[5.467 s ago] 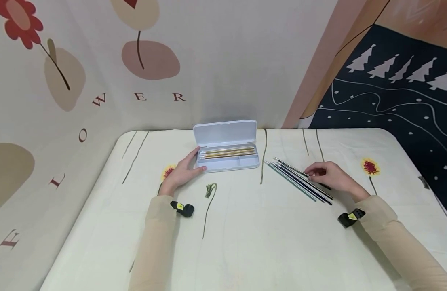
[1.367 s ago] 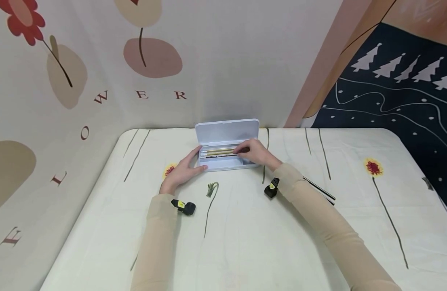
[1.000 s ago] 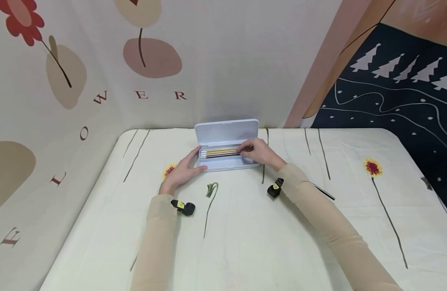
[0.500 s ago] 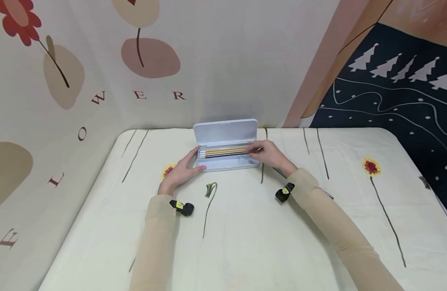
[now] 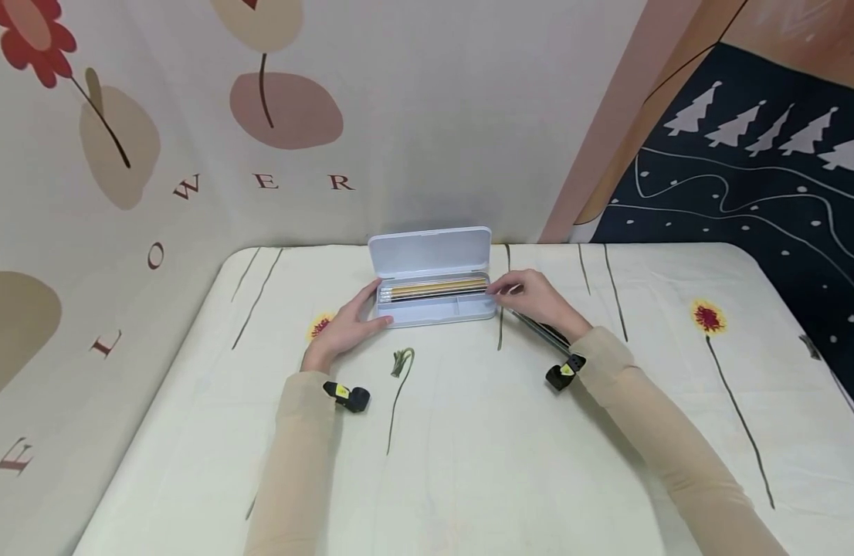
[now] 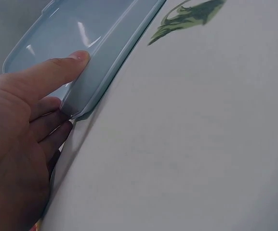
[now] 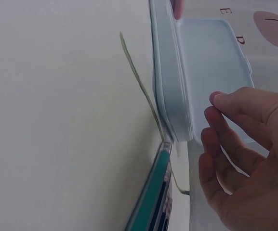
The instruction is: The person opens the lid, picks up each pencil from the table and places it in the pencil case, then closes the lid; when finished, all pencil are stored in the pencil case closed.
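Observation:
A light blue pencil case (image 5: 430,253) stands at the table's back edge with its lid raised. Several pencils (image 5: 430,290), yellowish and dark ones, lie side by side in its rear compartment. My left hand (image 5: 349,328) grips the case's left end, thumb on the front rim and fingers by the end wall (image 6: 81,98). Just off the case's right end is my right hand (image 5: 534,297), its fingers loosely curved with nothing between them in the right wrist view. Under that hand and wrist lie more pencils (image 5: 543,332), a teal pencil (image 7: 151,192) among them, partly hidden by the sleeve.
The tabletop has a white cloth (image 5: 469,432) with printed flowers and stems. A pale printed curtain (image 5: 427,177) rises right behind the case, and a dark tree-patterned cloth (image 5: 747,177) hangs at the right.
The right hand took a dark pencil from the loose bunch and laid it in the case. It has since moved right, out of the case. The left hand stays put.

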`<state>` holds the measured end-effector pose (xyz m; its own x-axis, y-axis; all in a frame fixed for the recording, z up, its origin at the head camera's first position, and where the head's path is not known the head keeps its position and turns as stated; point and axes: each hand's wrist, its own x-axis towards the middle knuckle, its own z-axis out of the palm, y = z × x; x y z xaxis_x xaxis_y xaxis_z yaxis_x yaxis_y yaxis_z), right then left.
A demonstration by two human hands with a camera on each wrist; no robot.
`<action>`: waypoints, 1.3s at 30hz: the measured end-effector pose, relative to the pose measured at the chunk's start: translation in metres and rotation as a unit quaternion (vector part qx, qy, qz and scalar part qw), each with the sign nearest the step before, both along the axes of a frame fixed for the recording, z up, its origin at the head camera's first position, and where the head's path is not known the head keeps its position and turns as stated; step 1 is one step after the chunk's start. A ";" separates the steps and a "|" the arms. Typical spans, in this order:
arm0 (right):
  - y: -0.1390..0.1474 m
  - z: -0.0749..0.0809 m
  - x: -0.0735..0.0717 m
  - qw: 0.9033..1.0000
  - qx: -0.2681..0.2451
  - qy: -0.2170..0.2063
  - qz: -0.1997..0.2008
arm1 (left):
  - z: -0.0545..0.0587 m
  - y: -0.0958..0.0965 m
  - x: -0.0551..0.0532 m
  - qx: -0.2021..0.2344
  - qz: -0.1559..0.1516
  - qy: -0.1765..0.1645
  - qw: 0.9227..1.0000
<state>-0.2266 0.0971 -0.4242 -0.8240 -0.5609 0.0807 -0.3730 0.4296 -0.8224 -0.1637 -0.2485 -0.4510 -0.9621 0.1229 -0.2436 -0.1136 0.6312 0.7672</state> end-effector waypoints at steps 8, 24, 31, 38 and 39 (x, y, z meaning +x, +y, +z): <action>0.016 0.003 0.008 0.999 0.022 -0.015 -0.022 | 0.000 0.000 0.002 0.006 0.009 -0.012 1.000; 0.049 0.004 0.019 0.998 0.022 -0.039 -0.043 | 0.001 0.000 0.002 0.005 0.001 0.002 1.000; 0.061 0.002 0.025 0.997 0.036 -0.031 -0.057 | -0.001 -0.001 0.000 0.010 0.004 0.000 1.000; 0.075 -0.001 0.028 0.997 0.046 -0.022 -0.056 | 0.002 0.001 0.002 0.014 0.008 -0.008 1.000; 0.077 -0.001 0.029 0.997 0.045 -0.021 -0.054 | 0.002 0.001 0.002 0.015 0.007 -0.008 1.000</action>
<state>-0.1976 0.1741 -0.4250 -0.8818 -0.4717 -0.0018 -0.2862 0.5382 -0.7927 -0.1618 -0.2475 -0.4487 -0.9599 0.1161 -0.2553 -0.1353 0.6059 0.7840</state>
